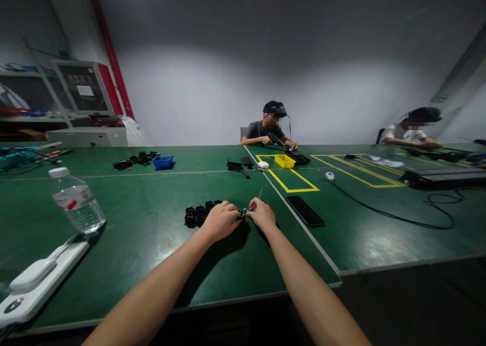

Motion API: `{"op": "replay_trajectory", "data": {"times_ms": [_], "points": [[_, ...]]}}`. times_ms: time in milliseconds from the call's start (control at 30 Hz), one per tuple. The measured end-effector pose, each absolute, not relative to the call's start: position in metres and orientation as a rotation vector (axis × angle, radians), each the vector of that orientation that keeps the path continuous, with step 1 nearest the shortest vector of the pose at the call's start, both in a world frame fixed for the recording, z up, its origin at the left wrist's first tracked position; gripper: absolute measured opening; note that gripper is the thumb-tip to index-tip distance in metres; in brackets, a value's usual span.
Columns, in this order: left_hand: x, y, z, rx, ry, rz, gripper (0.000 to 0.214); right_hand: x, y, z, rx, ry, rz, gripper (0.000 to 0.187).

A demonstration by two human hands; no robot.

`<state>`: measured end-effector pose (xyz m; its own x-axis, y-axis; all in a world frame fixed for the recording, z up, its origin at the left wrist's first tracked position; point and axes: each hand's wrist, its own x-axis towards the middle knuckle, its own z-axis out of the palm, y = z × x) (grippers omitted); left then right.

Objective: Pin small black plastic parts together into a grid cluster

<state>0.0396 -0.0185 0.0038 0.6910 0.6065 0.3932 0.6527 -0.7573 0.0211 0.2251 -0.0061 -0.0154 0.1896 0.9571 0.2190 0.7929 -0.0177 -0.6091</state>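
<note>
My left hand [222,220] is closed on a small black part [240,214], just above the green table. Beside it, my right hand [262,215] pinches a thin rod-like tool [260,193], whose slim end sticks up past the fingers; its kind is too small to make out. The fingertips of both hands almost meet at the black part, and something small and pale shows between them. Left of my left hand lies a cluster of several black parts [195,216], partly hidden behind that hand.
A phone [306,211] lies right of my hands. Left are a water bottle [78,201] and a white power strip [72,260]. Farther back stand a blue bin [163,162] and a yellow bin [284,161]. Two people sit across the table. A cable [395,219] curves at right.
</note>
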Motion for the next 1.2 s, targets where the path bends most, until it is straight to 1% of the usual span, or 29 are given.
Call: {"op": "replay_trajectory", "data": {"times_ms": [167,567,1200], "points": [[0.042,-0.0189,-0.0012,-2.807,-1.001,-0.517,0.016,0.227,-0.0034,-0.0195,-1.85,-1.633,0.322,0.016],[0.0453,-0.0245,0.0013,-2.815,-1.022,-0.418,0.017,0.2273,-0.0003,-0.023,-1.848,-1.66,0.277,0.008],[0.0429,-0.0205,-0.002,-2.792,-1.072,-0.49,0.023,0.2291,-0.0013,-0.0194,-1.9,-1.598,0.308,0.012]]}}
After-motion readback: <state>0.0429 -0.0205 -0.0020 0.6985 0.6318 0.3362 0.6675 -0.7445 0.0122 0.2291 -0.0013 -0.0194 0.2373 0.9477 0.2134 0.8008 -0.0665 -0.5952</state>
